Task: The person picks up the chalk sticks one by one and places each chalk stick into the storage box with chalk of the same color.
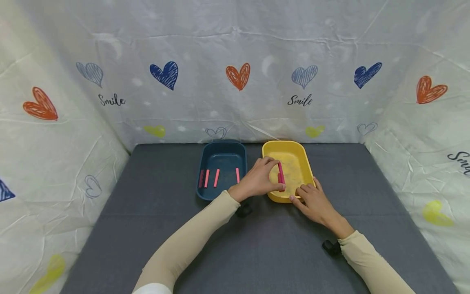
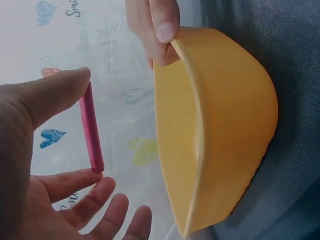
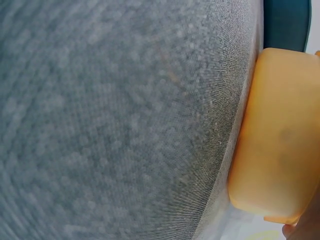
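Head view: a pink stick (image 1: 280, 176) is pinched end to end between thumb and fingers of the left hand (image 1: 258, 179), its long axis pointing away from the person, over the yellow tray (image 1: 306, 163). The tray's near rim is gripped by the right hand (image 1: 312, 202). The blue tray (image 1: 222, 157), holding more sticks, lies just left of the left hand, with bare bench (image 1: 147, 196) beyond.

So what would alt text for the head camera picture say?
A left hand pinches a pink stick over a yellow tray while the right hand holds its near rim. Beside it, a dark blue tray holds four pink sticks.
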Demonstrator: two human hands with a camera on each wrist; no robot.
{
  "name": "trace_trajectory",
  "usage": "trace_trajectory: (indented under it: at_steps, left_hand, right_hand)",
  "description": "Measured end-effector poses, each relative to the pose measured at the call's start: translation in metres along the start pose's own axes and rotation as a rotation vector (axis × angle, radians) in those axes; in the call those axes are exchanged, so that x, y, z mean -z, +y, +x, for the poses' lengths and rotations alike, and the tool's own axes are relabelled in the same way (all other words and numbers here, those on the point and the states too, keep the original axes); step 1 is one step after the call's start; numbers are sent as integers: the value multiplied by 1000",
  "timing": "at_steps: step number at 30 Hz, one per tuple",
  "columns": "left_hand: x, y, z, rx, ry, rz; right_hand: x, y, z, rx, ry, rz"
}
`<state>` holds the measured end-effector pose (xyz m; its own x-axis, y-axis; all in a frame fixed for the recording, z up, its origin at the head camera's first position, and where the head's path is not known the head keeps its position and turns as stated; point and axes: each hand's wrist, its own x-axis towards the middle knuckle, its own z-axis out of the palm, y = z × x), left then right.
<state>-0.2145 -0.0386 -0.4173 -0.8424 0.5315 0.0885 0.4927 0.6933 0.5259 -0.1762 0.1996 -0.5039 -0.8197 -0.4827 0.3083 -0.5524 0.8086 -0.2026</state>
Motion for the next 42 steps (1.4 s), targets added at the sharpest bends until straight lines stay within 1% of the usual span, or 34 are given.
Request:
trace_trajectory:
  at_steps: [6,12,22,30,35,39,42]
  left_hand:
    - [-6,-1,14,25,-29,5]
    - [-12,-1,27,37,-31,-1]
    - [-22,-1,47,56,-68,28]
    - [-30,0,60,108,-86,49]
    - [-34,-1,68,118,-92,103]
    - [-39,0,74,91,-120,156]
    - [-43,2,77,84,-139,184]
  right_hand:
    - [0,1,0,5,6,-16]
    - [2,0,0,1,-6,-9]
    - [1,0,0,-2,-4,-9]
    - [-1,1,1,3,11,0]
    - [-1,1,1,11,21,5]
    - [0,1,1,10,19,8]
    - [0,1,1,16,23,9]
